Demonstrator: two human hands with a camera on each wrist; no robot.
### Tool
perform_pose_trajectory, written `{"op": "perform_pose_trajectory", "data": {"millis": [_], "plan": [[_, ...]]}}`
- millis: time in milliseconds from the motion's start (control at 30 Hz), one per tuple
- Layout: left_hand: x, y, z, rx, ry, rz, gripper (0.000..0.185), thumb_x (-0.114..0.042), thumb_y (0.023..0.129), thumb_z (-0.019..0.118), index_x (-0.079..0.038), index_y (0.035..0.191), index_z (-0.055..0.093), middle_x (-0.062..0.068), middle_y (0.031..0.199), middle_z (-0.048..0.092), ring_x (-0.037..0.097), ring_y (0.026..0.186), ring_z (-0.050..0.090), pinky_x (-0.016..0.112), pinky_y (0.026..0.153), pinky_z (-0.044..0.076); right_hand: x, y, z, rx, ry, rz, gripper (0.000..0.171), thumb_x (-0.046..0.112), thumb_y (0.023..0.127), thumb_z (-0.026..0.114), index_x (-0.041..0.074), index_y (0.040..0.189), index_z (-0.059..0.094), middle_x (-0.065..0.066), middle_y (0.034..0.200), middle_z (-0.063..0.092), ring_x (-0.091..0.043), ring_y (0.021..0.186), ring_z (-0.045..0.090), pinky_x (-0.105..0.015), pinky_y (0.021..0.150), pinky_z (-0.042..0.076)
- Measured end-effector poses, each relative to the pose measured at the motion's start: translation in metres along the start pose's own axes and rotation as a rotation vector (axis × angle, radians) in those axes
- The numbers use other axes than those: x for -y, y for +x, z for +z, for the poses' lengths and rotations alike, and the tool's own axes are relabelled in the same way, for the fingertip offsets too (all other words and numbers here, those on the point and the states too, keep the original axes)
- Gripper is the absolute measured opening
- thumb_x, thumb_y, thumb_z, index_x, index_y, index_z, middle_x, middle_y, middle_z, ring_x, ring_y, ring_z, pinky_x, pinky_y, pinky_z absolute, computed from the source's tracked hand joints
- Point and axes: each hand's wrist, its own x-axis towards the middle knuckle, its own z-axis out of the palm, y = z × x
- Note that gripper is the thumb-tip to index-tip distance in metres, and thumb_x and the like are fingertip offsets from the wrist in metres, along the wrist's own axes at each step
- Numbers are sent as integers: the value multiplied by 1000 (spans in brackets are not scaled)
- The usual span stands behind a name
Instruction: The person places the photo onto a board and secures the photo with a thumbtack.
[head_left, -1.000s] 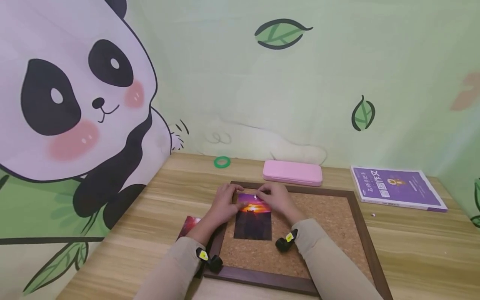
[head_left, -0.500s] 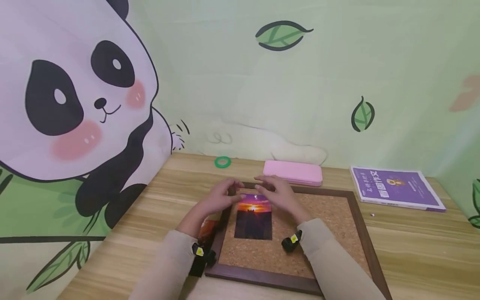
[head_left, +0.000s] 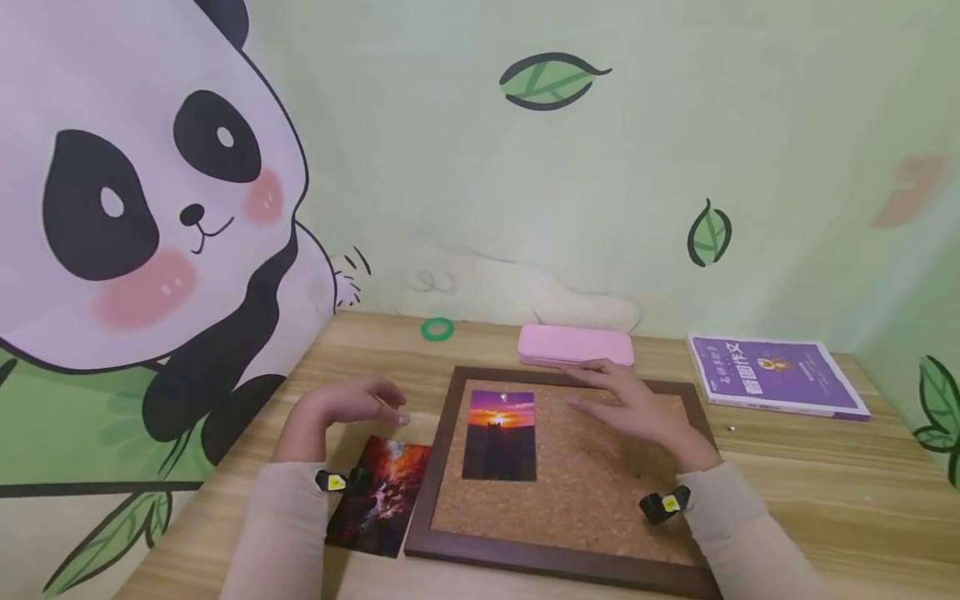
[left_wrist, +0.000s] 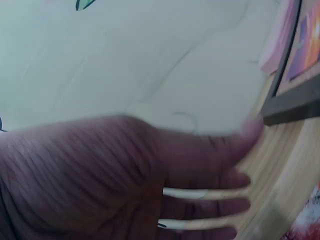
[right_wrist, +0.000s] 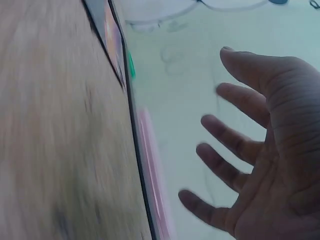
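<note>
On the wooden desk (head_left: 825, 500) lies a framed cork board (head_left: 600, 475) with a sunset photo (head_left: 500, 435) pinned at its upper left, and a second, reddish photo (head_left: 380, 494) lies just beside the frame's left edge. Both hands hover with relaxed, spread fingers and hold nothing, the left hand (head_left: 341, 408) near the reddish photo, the right hand (head_left: 637, 408) above the cork. Lifting that loose photo cleanly likely calls for pinching one corner, since it lies flat.

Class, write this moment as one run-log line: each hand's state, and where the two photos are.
left hand: open, above table | right hand: open, over cork board | sunset photo: on board | red photo: on table, left of board
</note>
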Motion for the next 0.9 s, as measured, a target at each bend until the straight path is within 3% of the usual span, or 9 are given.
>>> {"op": "perform_pose_trajectory", "data": {"millis": [100, 233, 433, 533, 700, 800, 900], "plan": [[3, 1, 3, 11, 48, -48, 57, -39, 80, 76, -6, 124, 60, 15, 129, 59, 31, 117, 56, 52, 99, 44, -15, -17, -18, -22, 38, 46, 40, 40, 95, 59, 23, 131, 61, -5, 136, 56, -30, 126, 52, -54, 95, 48], [4, 5, 7, 8, 83, -51, 51, -31, 78, 79, -4, 118, 61, 16, 121, 61, 29, 108, 58, 49, 94, 46, -40, -39, -39, -139, 14, 97, 32, 37, 96, 57, 17, 120, 65, -7, 121, 66, -27, 109, 63, -43, 84, 54], [9, 14, 14, -14, 217, -39, 51, -24, 68, 85, -6, 109, 62, 10, 105, 63, 24, 94, 58, 41, 82, 49, -82, -79, -63, -304, -17, 259, 29, 38, 96, 58, 14, 112, 56, -3, 106, 65, 4, 93, 57, -19, 75, 50], [11, 17, 19, -32, 245, -44, 49, -23, 66, 87, -7, 104, 61, 7, 101, 62, 22, 91, 57, 39, 81, 48, -99, -99, -69, -357, 32, 324, 34, 34, 96, 58, 8, 114, 46, 7, 102, 62, 15, 88, 52, -15, 72, 49], [15, 17, 20, -42, 190, -58, 41, -19, 72, 82, -5, 103, 59, 11, 106, 61, 25, 95, 56, 43, 85, 47, -121, -119, -72, -443, 102, 336, 46, 25, 97, 58, 1, 127, 32, 27, 95, 54, 14, 84, 52, -10, 71, 45], [18, 18, 20, -37, 150, -73, 39, -17, 75, 80, -6, 105, 58, 12, 110, 60, 26, 97, 54, 43, 86, 46, -130, -125, -70, -465, 77, 329, 54, 25, 97, 58, 0, 137, 32, 27, 93, 57, 14, 83, 52, -9, 73, 42], [19, 21, 20, -39, 139, -68, 37, -17, 76, 79, -6, 104, 57, 12, 110, 59, 25, 97, 53, 42, 86, 45, -134, -128, -70, -446, 20, 347, 62, 30, 97, 57, 9, 149, 30, 9, 99, 67, 17, 85, 49, -10, 76, 40]]}}
